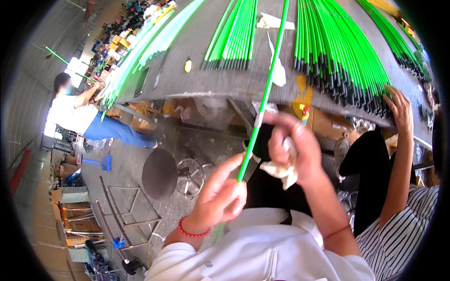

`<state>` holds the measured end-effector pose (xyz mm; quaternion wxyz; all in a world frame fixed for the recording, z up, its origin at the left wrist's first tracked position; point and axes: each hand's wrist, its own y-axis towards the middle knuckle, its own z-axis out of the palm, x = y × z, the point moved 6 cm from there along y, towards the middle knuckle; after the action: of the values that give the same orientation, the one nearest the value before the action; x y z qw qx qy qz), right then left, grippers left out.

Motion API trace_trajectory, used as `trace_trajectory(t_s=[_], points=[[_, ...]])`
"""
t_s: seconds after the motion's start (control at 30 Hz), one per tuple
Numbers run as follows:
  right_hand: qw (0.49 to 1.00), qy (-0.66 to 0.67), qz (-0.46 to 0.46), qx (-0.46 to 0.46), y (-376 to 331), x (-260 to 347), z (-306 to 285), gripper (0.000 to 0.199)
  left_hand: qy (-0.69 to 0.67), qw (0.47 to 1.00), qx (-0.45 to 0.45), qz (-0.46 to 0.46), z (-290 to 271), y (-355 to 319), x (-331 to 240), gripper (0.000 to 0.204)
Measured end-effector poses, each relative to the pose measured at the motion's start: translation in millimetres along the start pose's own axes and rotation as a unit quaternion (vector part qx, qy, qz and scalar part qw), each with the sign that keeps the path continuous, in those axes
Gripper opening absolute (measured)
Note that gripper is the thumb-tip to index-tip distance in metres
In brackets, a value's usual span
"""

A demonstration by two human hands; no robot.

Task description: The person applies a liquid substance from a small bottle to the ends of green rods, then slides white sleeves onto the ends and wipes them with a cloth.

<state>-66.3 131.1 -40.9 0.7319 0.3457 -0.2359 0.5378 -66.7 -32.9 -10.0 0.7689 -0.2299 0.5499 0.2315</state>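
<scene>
A long bright green rod [273, 63] slants up from my lap over the table edge. My left hand [220, 196], with a red bead bracelet at the wrist, is closed round its lower part. A pale band [258, 120] shows on the rod above that hand. Smeared by motion, my right hand [303, 149] has its fingers curled on a crumpled off-white cloth [282, 172]. One of its fingers reaches to the rod near the band; whether it touches is unclear.
Fanned bundles of green rods [335, 42] with black ends lie on the grey table [187, 84]. At right, a co-worker's hand [401, 110] rests by the largest bundle. Another person [75, 110] stands far left. A round stool [160, 174] and a metal frame [133, 210] stand on the floor.
</scene>
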Motion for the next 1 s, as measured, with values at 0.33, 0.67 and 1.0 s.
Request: trace_trajectory(t_s=[0.33, 0.67, 1.0], points=[[0.996, 0.061, 0.058, 0.000, 17, 4, 32, 0.022, -0.138, 0.989, -0.027, -0.054, 8, -14, 11, 0.048], [0.932, -0.264, -0.083, -0.233, 13, 33, -31, 0.021, -0.179, 0.983, -0.025, 0.023, -5, 6, 10, 0.053], [0.607, -0.734, -0.224, -0.207, 70, 29, -39, 0.060, -0.167, 0.981, -0.087, 0.048, -25, 10, 3, 0.052]])
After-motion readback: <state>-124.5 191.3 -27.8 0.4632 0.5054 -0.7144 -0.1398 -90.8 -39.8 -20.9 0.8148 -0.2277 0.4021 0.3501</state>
